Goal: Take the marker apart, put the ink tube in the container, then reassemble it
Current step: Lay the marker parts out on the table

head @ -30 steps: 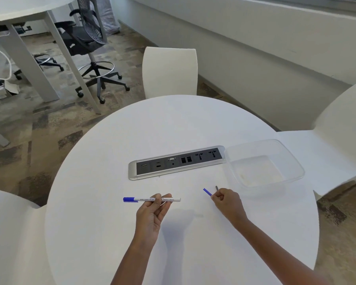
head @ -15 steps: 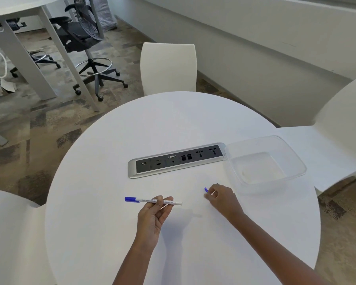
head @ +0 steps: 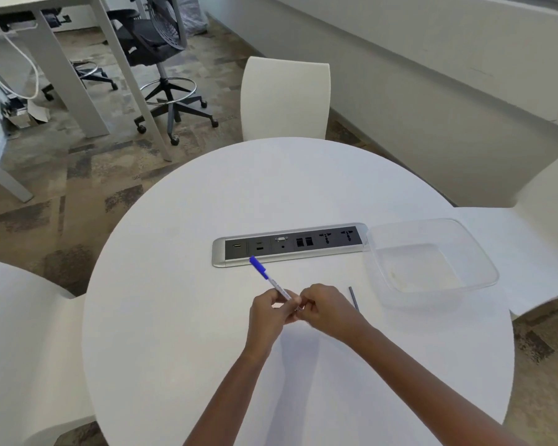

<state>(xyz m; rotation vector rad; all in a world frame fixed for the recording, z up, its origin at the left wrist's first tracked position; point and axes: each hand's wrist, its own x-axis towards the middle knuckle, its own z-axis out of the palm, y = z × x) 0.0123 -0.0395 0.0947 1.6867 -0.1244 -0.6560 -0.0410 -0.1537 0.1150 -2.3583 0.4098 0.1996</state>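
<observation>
L hand [head: 267,313] & R hand [head: 327,309] fingers pinch marker [head: 273,282]; ink tube [head: 353,298] beside container [head: 475,252].

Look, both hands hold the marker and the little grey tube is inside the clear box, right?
Not quite. The head view shows the little grey tube lying on the table beside the clear box, not inside it. The left hand and right hand do hold the marker.

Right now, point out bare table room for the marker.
Bare: the round white table left of the left hand, and beyond the silver socket panel. Crowded: between right hand and clear plastic container, where the thin grey tube lies.
</observation>
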